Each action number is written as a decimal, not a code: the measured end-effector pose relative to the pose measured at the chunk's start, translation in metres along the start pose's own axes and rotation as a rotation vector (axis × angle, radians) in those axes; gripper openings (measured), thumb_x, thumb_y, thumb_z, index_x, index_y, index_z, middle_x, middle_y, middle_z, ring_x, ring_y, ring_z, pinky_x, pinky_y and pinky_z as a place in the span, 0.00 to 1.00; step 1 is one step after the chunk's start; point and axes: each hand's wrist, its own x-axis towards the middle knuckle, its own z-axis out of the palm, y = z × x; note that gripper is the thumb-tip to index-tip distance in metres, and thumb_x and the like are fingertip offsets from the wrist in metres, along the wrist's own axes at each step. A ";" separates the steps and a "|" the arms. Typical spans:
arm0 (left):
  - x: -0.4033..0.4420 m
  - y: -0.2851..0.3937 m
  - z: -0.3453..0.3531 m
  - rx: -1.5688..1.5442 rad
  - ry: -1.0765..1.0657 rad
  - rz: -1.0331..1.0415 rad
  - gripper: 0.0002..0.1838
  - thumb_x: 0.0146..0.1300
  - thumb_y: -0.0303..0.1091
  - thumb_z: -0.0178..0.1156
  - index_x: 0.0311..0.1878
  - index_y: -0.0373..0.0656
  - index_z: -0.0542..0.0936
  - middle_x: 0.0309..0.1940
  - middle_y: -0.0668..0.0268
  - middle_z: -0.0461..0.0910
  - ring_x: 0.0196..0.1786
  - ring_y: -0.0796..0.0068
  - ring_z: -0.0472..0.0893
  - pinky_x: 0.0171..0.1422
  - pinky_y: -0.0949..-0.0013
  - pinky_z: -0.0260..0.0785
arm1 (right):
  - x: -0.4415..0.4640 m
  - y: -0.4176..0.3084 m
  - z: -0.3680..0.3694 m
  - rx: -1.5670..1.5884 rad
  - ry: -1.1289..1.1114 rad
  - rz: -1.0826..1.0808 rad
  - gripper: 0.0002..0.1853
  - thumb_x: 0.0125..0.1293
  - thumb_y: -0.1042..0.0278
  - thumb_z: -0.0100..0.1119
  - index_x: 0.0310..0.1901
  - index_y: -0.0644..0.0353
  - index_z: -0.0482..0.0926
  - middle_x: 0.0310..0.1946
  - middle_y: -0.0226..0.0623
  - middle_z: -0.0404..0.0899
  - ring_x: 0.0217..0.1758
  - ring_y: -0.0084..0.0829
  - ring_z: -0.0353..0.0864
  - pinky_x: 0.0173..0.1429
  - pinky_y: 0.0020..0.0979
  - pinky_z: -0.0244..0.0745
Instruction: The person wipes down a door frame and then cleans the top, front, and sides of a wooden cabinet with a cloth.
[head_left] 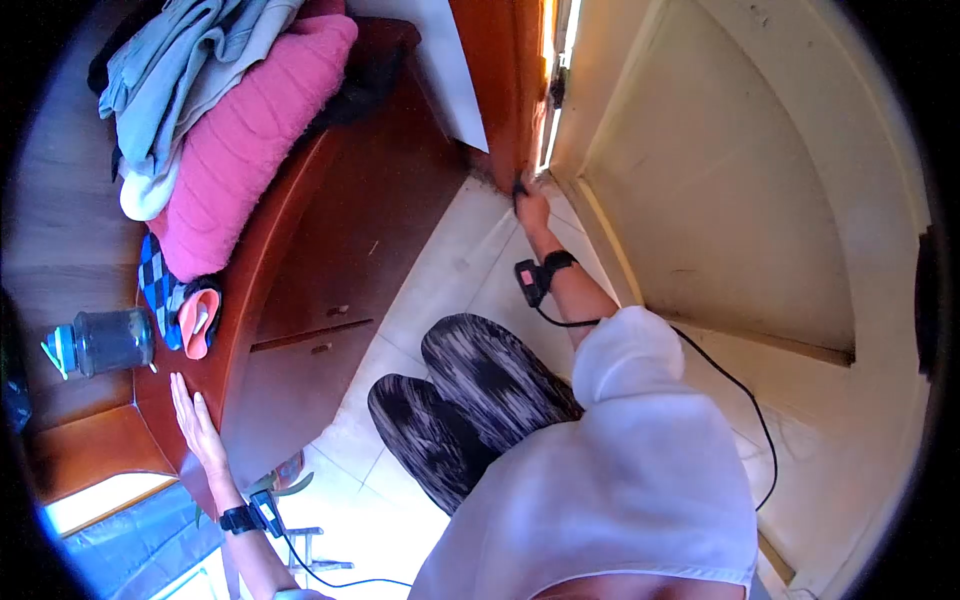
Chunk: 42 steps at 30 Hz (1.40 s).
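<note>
My left hand [198, 425] rests on the edge of a reddish-brown wooden cabinet [320, 220], with its fingers stretched out flat. Just beyond its fingertips stand a dark translucent water bottle [110, 343] with a blue lid and an orange-pink cloth item [199, 322]. Down by the foot of the brown door frame [505, 90], my right hand [533, 207] reaches forward with its fingers curled. Something small and dark shows at those fingers; blur hides what it is. A cream door [720, 180] stands to the right of that hand.
A pink fuzzy garment [255, 140] and folded grey-blue clothes [190, 80] are heaped on the cabinet. Pale floor tiles [440, 265] lie below, near my bent knees. Black cables run from both wrist devices. A potted plant [290, 478] stands beside the cabinet's near end.
</note>
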 end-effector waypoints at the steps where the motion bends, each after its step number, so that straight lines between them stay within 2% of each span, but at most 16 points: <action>1: 0.001 -0.001 0.000 0.000 0.001 0.004 0.26 0.70 0.42 0.37 0.68 0.41 0.58 0.69 0.59 0.55 0.72 0.63 0.53 0.74 0.64 0.40 | -0.007 0.004 -0.010 0.038 -0.230 0.282 0.30 0.55 0.77 0.47 0.64 0.60 0.63 0.60 0.50 0.66 0.62 0.45 0.65 0.66 0.35 0.57; 2: 0.001 -0.003 0.002 0.002 0.003 0.006 0.26 0.70 0.42 0.37 0.68 0.41 0.58 0.69 0.59 0.55 0.72 0.64 0.53 0.74 0.64 0.40 | -0.011 0.004 -0.008 0.040 -0.232 0.280 0.30 0.55 0.77 0.47 0.64 0.60 0.63 0.60 0.50 0.66 0.62 0.45 0.65 0.66 0.35 0.57; 4: 0.001 -0.004 0.003 -0.009 0.004 0.006 0.26 0.70 0.41 0.37 0.68 0.41 0.58 0.69 0.59 0.55 0.72 0.64 0.52 0.74 0.64 0.40 | -0.023 -0.003 -0.008 0.253 0.299 0.002 0.28 0.57 0.74 0.48 0.62 0.60 0.65 0.58 0.51 0.67 0.61 0.45 0.67 0.65 0.35 0.58; 10: -0.001 0.000 0.001 -0.035 -0.018 -0.018 0.27 0.70 0.43 0.36 0.69 0.41 0.57 0.70 0.59 0.53 0.73 0.64 0.51 0.75 0.64 0.39 | 0.003 -0.100 0.009 0.167 0.477 -0.456 0.37 0.53 0.81 0.44 0.68 0.58 0.53 0.67 0.50 0.55 0.69 0.47 0.53 0.71 0.37 0.48; 15: -0.001 0.010 0.000 -0.090 -0.016 -0.026 0.28 0.70 0.44 0.36 0.69 0.40 0.56 0.70 0.59 0.53 0.73 0.65 0.51 0.75 0.64 0.38 | 0.037 0.017 0.049 0.151 0.428 -0.229 0.34 0.54 0.79 0.45 0.67 0.59 0.56 0.65 0.50 0.59 0.67 0.47 0.58 0.69 0.37 0.53; 17: -0.002 0.014 -0.001 -0.093 -0.014 -0.044 0.28 0.70 0.44 0.36 0.69 0.41 0.56 0.70 0.59 0.53 0.73 0.65 0.51 0.75 0.64 0.38 | 0.057 0.057 0.029 -0.013 -0.199 0.246 0.30 0.56 0.78 0.46 0.64 0.59 0.62 0.60 0.50 0.66 0.62 0.46 0.66 0.66 0.36 0.58; 18: -0.002 0.015 -0.001 -0.108 -0.018 -0.055 0.28 0.70 0.44 0.36 0.69 0.41 0.56 0.70 0.59 0.53 0.73 0.65 0.51 0.75 0.64 0.38 | 0.060 0.059 0.024 -0.017 -0.203 0.247 0.30 0.56 0.78 0.46 0.64 0.59 0.62 0.60 0.50 0.66 0.62 0.46 0.66 0.66 0.36 0.58; 20: -0.001 0.016 0.001 -0.124 -0.023 -0.066 0.28 0.70 0.44 0.36 0.69 0.41 0.56 0.70 0.59 0.53 0.73 0.65 0.51 0.75 0.64 0.38 | 0.066 0.050 0.013 0.274 0.142 -0.038 0.26 0.58 0.76 0.46 0.61 0.58 0.66 0.54 0.48 0.73 0.58 0.44 0.71 0.64 0.34 0.60; 22: -0.001 0.016 0.001 -0.146 -0.023 -0.052 0.28 0.70 0.44 0.36 0.69 0.41 0.55 0.70 0.59 0.52 0.73 0.65 0.50 0.75 0.64 0.38 | 0.046 -0.031 -0.005 0.339 0.310 -0.262 0.27 0.57 0.77 0.47 0.62 0.57 0.65 0.56 0.46 0.70 0.60 0.42 0.69 0.65 0.33 0.59; 28: 0.001 0.015 0.001 -0.129 -0.032 -0.070 0.28 0.70 0.44 0.35 0.70 0.41 0.55 0.71 0.61 0.52 0.73 0.66 0.50 0.75 0.65 0.37 | 0.048 -0.039 0.026 0.210 0.370 -0.366 0.32 0.57 0.83 0.43 0.66 0.56 0.58 0.62 0.48 0.62 0.66 0.46 0.60 0.69 0.35 0.53; 30: -0.002 0.021 -0.001 -0.104 -0.049 -0.111 0.28 0.71 0.43 0.35 0.70 0.41 0.55 0.71 0.61 0.53 0.73 0.67 0.50 0.75 0.66 0.37 | 0.054 -0.016 0.041 0.159 0.501 -0.349 0.31 0.57 0.83 0.42 0.65 0.57 0.58 0.63 0.50 0.60 0.66 0.47 0.59 0.68 0.37 0.53; 35: 0.001 0.026 0.000 -0.160 -0.010 -0.099 0.27 0.70 0.43 0.36 0.69 0.40 0.57 0.70 0.61 0.54 0.73 0.67 0.52 0.75 0.67 0.38 | 0.078 0.057 0.055 0.024 0.245 0.104 0.27 0.57 0.76 0.43 0.62 0.64 0.62 0.48 0.50 0.73 0.54 0.44 0.71 0.61 0.37 0.61; 37: 0.001 0.021 0.002 -0.172 0.003 -0.075 0.27 0.70 0.43 0.37 0.68 0.40 0.58 0.69 0.60 0.56 0.72 0.66 0.53 0.74 0.67 0.38 | 0.071 0.077 0.043 0.250 -0.285 0.489 0.24 0.54 0.68 0.49 0.54 0.66 0.70 0.40 0.44 0.77 0.42 0.44 0.77 0.50 0.40 0.69; 38: 0.002 0.015 0.001 -0.164 -0.003 -0.058 0.27 0.70 0.43 0.38 0.68 0.40 0.58 0.69 0.60 0.55 0.72 0.66 0.53 0.74 0.67 0.39 | 0.058 0.064 0.037 0.230 -0.296 0.473 0.24 0.54 0.68 0.49 0.54 0.66 0.70 0.40 0.44 0.77 0.42 0.44 0.77 0.50 0.40 0.69; 40: 0.002 0.002 0.004 -0.164 0.013 -0.025 0.27 0.70 0.42 0.38 0.68 0.40 0.58 0.69 0.60 0.55 0.72 0.66 0.53 0.74 0.68 0.39 | 0.017 0.008 0.020 0.010 -0.198 0.019 0.21 0.57 0.73 0.50 0.55 0.63 0.71 0.48 0.45 0.77 0.51 0.37 0.75 0.53 0.31 0.68; 42: -0.001 -0.001 0.007 -0.160 0.024 -0.060 0.27 0.70 0.42 0.38 0.69 0.41 0.58 0.70 0.60 0.55 0.72 0.68 0.52 0.75 0.68 0.39 | -0.013 -0.075 -0.005 0.026 -0.037 -0.618 0.24 0.53 0.75 0.52 0.55 0.58 0.72 0.51 0.45 0.75 0.52 0.38 0.74 0.55 0.33 0.66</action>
